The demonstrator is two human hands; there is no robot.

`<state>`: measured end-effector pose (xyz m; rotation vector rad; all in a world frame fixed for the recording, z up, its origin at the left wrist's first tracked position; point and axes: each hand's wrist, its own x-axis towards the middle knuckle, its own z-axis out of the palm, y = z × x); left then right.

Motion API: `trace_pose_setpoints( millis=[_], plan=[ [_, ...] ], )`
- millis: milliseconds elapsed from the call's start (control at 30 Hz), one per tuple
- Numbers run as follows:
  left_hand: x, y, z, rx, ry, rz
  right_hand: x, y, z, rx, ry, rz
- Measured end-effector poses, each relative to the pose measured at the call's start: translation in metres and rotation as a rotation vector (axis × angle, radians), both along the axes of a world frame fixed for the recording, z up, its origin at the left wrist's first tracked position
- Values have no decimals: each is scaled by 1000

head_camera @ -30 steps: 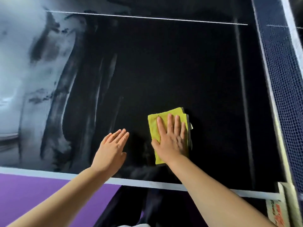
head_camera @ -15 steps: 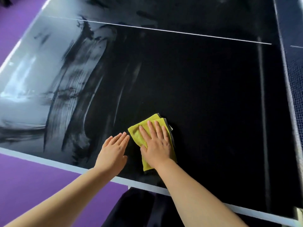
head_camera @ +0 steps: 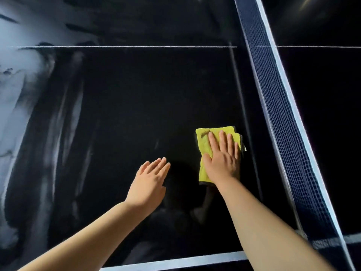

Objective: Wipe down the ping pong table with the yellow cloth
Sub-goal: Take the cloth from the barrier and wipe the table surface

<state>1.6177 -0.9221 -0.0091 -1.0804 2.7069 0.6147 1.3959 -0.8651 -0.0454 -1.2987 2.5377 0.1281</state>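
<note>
Plainly, the yellow cloth [head_camera: 205, 146] is a soft, light, folded rag. It lies flat on the dark table [head_camera: 146, 94], right of the middle and near the net [head_camera: 277, 106]. The right hand [head_camera: 222, 160] lies spread on top of it with straight fingers and the palm down, pressing it onto the table, not gripping it. A rag like this probably has no stiffness of its own: pushed by one edge it would likely bunch or unfold. The flat palm over its middle looks like the right hold, with the fingertips toward the far edge to keep the layers together. The glossy table looks slick, so the cloth should glide easily under steady downward pressure. The left hand [head_camera: 150, 182] is open, fingers straight and close together, to the left of the cloth and apart from it. Whether it touches the table or floats just above it I cannot tell. Pale streaks [head_camera: 58, 114] show on the left part of the table.
</note>
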Motion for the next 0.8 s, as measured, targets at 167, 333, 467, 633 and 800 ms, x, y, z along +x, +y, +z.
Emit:
trace_pose_setpoints(
  millis=[167,333,467,633,800],
  plan=[
    [-50,-9,-12,-71,56,-68,-85,11,-1,1,49,-201],
    [-54,-23,-20,-72,74,-42,-100,-6,-2,56,46,-321],
    [-22,-37,-22,-90,58,86,-54,-36,-4,80,63,-365],
    [46,-51,-24,-104,14,290,44,-81,-5,97,44,-87],
    [109,-50,-26,-87,-35,427,140,-113,-4,113,-36,146]
  ],
)
